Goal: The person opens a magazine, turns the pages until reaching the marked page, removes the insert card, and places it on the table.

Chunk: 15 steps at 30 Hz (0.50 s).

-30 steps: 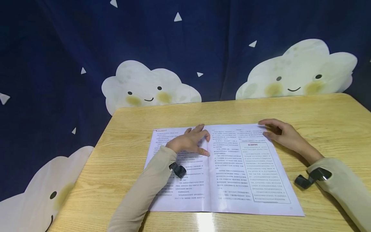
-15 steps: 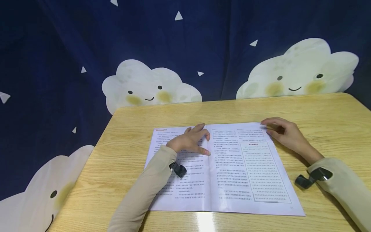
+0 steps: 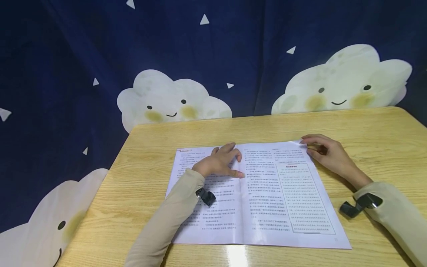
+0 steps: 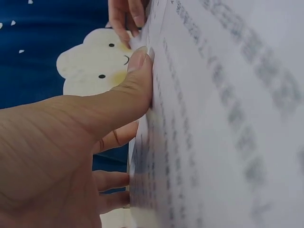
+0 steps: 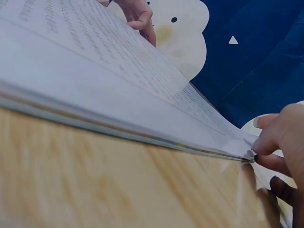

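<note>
Two hands are on one booklet (image 3: pixel 263 200), open at lower centre to two white, flat, text-printed pages (image 3: pixel 220 222). The left hand (image 3: pixel 217 163) spreads its fingers across the paper near the fold; the right hand (image 3: pixel 326 152) pinches the upper-right corner. Beneath lies one wood-grained table (image 3: pixel 253 128); behind, three rounded clouds (image 3: pixel 166 85) on dark blue cloth (image 3: pixel 200 48).
</note>
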Motion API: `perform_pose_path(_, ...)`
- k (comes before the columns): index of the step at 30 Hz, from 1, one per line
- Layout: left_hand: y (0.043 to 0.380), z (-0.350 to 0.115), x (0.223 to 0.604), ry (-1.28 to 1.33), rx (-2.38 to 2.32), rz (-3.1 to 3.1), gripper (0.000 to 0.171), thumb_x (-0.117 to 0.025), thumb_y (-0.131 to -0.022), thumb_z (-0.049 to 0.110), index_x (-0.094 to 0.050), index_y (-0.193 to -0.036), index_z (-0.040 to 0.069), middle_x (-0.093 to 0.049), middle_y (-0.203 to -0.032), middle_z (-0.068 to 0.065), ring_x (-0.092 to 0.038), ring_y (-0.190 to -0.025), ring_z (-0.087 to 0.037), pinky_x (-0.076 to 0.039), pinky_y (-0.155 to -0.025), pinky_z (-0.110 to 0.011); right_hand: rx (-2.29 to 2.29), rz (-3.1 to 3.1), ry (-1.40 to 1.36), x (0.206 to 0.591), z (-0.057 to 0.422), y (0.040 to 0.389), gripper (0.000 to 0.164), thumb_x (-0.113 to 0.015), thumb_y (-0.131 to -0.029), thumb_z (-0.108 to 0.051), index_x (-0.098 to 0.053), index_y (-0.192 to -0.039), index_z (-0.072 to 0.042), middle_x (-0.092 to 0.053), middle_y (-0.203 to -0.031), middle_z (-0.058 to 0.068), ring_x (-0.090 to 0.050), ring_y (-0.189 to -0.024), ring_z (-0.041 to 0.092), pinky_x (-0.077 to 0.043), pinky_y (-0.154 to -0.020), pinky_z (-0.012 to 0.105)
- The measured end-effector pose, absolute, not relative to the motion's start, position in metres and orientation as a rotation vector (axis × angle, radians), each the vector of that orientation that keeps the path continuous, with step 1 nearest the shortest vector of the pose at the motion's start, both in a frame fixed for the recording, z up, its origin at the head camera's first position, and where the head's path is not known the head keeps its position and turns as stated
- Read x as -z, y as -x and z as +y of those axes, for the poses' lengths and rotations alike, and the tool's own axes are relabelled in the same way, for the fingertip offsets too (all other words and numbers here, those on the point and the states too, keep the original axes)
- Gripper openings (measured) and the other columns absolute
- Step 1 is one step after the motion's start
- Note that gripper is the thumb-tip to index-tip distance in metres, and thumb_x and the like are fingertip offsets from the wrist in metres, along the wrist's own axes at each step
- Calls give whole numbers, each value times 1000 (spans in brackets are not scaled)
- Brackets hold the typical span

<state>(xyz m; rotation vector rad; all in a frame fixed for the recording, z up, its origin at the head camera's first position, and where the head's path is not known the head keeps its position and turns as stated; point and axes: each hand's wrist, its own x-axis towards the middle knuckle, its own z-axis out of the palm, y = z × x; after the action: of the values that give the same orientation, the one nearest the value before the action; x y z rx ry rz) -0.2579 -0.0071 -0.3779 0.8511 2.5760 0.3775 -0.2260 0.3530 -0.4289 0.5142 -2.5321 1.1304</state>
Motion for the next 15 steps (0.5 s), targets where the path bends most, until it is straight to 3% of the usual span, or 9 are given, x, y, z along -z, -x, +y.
perform_pose_path(7, 261, -3, 374, -891, -358, 2572, 58, -78, -74, 52, -46, -112, 20, -30, -151, -9, -21, -144, -27, -11, -115, -56, -1163, -2551, -461, 431, 352, 226, 38, -64, -85, 11, -64, -120, -3, -61, -123, 14, -57, -96, -8, -41, -75, 4)
perform_pose_path(11, 263, -1, 373, -879, -400, 2568, 63, -82, -71, 47, -47, -114, 19, -25, -156, -7, -16, -146, -24, -10, -114, -58, -1134, -2577, -444, 431, 352, 228, 39, -65, -87, 7, -63, -124, -5, -65, -116, 13, -57, -92, -9, -40, -72, 7)
perform_pose_path(15, 264, 1, 373, -878, -432, 2576, 64, -84, -69, 44, -49, -116, 18, -31, -152, -3, -19, -145, -21, -12, -113, -60, -1061, -2591, -452, 431, 353, 229, 39, -66, -86, 6, -63, -123, -5, -66, -115, 12, -54, -87, -5, -38, -69, 9)
